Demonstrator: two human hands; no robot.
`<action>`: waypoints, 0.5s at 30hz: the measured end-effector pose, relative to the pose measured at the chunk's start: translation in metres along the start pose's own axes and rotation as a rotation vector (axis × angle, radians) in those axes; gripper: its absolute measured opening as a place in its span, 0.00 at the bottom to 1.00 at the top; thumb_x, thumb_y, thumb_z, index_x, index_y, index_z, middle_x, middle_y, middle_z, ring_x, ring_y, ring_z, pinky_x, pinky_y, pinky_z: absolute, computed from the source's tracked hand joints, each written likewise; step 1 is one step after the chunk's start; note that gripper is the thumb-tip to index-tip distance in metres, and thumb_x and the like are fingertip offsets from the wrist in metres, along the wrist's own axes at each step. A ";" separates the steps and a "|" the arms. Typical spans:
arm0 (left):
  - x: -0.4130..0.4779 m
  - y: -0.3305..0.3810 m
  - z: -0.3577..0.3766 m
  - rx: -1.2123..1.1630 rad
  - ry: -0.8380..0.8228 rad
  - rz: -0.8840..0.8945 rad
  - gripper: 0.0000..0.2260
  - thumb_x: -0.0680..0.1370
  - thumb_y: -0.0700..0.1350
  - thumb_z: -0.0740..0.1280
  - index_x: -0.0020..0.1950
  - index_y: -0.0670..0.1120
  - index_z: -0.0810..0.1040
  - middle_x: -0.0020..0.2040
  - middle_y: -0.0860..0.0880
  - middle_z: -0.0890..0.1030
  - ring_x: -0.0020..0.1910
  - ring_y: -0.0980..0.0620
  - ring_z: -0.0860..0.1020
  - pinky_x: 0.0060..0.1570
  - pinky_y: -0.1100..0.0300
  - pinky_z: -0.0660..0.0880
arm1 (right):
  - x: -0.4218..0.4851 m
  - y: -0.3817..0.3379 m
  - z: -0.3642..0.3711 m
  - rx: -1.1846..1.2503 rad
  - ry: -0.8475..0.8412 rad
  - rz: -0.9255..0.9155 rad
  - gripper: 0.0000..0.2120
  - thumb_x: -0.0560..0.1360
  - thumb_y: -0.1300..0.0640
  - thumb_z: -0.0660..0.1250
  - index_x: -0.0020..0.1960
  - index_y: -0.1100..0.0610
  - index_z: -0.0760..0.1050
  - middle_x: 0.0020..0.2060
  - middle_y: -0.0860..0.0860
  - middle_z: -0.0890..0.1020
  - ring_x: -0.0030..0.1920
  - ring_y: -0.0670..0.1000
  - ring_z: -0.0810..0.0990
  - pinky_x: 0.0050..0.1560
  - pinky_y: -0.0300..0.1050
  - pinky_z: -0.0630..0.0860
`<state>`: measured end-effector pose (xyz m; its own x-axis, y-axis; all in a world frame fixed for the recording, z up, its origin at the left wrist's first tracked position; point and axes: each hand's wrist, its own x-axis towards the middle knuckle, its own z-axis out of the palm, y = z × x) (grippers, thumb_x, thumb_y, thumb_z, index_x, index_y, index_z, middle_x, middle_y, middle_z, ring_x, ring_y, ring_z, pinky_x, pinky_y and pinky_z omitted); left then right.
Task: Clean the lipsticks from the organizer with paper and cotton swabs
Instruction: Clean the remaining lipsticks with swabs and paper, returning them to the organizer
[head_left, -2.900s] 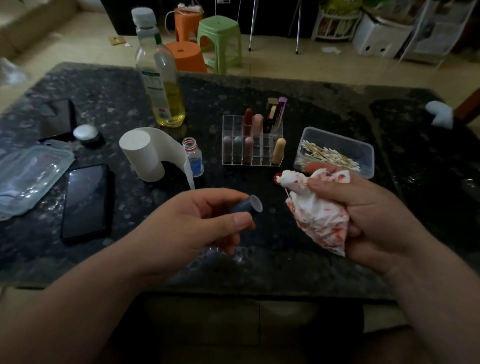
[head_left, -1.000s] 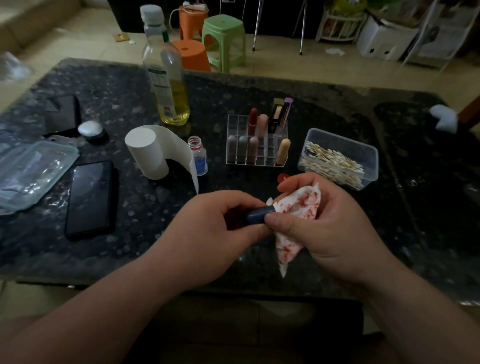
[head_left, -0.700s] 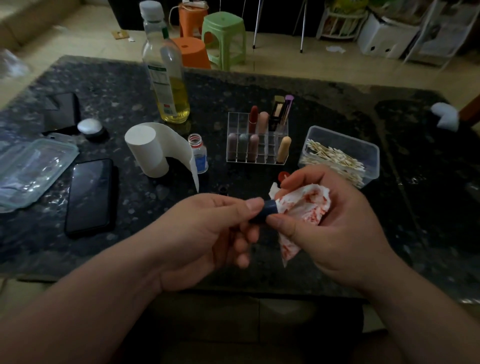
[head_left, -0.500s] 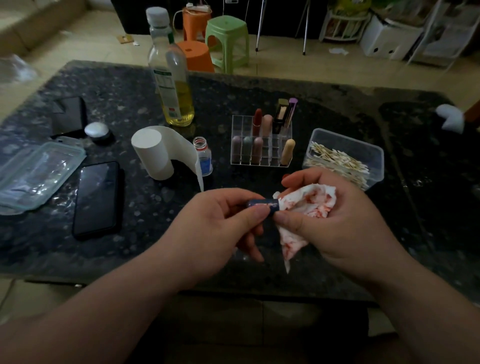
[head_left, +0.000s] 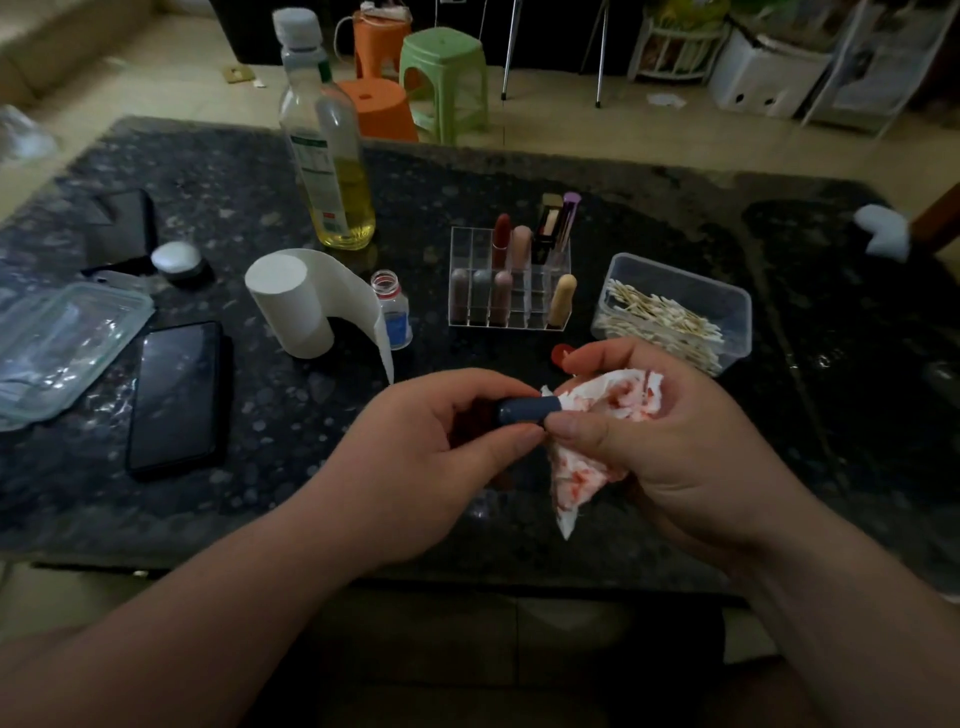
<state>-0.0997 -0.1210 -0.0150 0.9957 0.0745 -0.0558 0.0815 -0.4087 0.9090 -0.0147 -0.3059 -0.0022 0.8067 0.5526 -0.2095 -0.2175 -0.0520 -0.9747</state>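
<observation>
1. Fingers (head_left: 491, 383) of the left hand (head_left: 415, 452) are pinching a dark blue lipstick tube (head_left: 522, 410) top and bottom, over the near middle of the table (head_left: 311, 493).
2. Right hand (head_left: 670, 452) is curling round a red-stained paper wad (head_left: 582, 467), which is meeting the tube's right end.
3. Tube is looking light, rigid and smooth, and is likely getting slippery once smeared. Mid-barrel is seeming the best hold, leaving the end free.
4. Paper is looking soft and liable to tear.
5. Organizer (head_left: 511, 280) is standing farther back, with the cotton swabs (head_left: 670, 317) to its right.
</observation>
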 end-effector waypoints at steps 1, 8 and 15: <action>0.001 0.002 0.001 -0.157 -0.036 -0.084 0.07 0.76 0.48 0.71 0.53 0.56 0.84 0.46 0.56 0.85 0.43 0.56 0.84 0.45 0.60 0.82 | -0.001 -0.001 -0.001 -0.039 0.004 -0.024 0.20 0.63 0.62 0.76 0.54 0.54 0.79 0.44 0.53 0.86 0.45 0.54 0.87 0.44 0.48 0.81; 0.003 0.010 0.002 -0.870 -0.180 -0.473 0.11 0.75 0.49 0.69 0.46 0.42 0.87 0.35 0.44 0.79 0.30 0.52 0.75 0.30 0.59 0.76 | -0.006 -0.004 0.002 -0.383 0.044 -0.293 0.18 0.68 0.68 0.77 0.52 0.52 0.77 0.49 0.42 0.82 0.51 0.39 0.82 0.46 0.28 0.76; 0.000 -0.005 0.006 -0.035 0.047 -0.046 0.08 0.79 0.46 0.69 0.55 0.58 0.83 0.45 0.58 0.84 0.41 0.58 0.83 0.45 0.59 0.83 | 0.003 0.004 0.003 -0.209 0.041 -0.100 0.18 0.70 0.65 0.76 0.55 0.50 0.78 0.46 0.50 0.86 0.46 0.49 0.86 0.44 0.44 0.82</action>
<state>-0.0994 -0.1243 -0.0216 0.9876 0.1356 -0.0786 0.1243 -0.3722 0.9198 -0.0147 -0.3017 -0.0066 0.8410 0.5297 -0.1101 -0.0207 -0.1719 -0.9849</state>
